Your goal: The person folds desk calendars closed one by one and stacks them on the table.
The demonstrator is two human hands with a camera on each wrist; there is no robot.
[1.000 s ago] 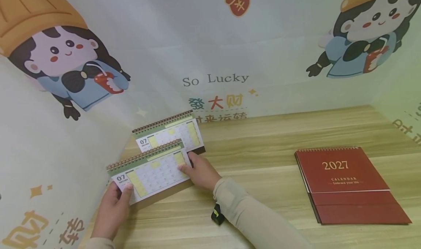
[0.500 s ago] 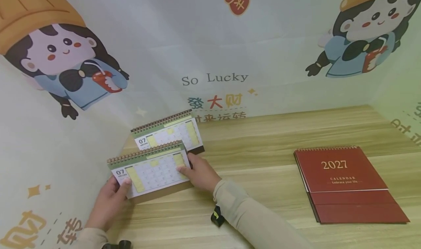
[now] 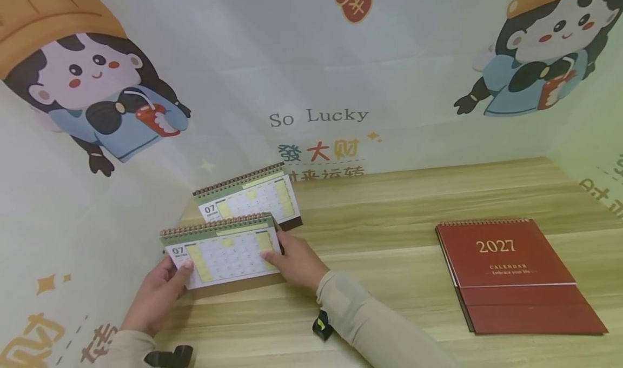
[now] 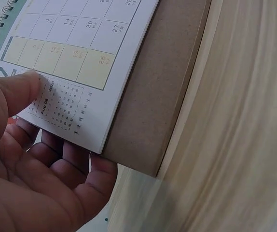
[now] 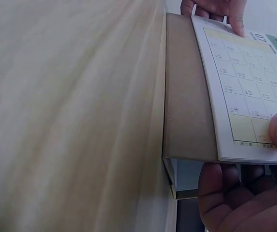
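A spiral-bound desk calendar (image 3: 224,257) with a green header and the number 07 is held between both hands. At its left end my left hand (image 3: 158,292) grips it, thumb on the page and fingers behind. The left wrist view shows that thumb (image 4: 25,89) pressing beside the yellow column, above a brown cardboard base (image 4: 143,96). My right hand (image 3: 299,260) pinches the right end, thumb on the lower right of the page and fingers behind the card. Just behind stands a second, matching calendar (image 3: 260,198), partly hidden by the front one.
A red 2027 calendar (image 3: 511,271) stands on the right of the wooden table (image 3: 370,227). Printed cloth walls (image 3: 233,60) close off the back and sides. Black straps (image 3: 170,356) show by both wrists.
The front calendar has turned slightly: its left end has risen and its right end dropped, so it lies more level. My left hand moved along with it. The rear and red calendars stay put.
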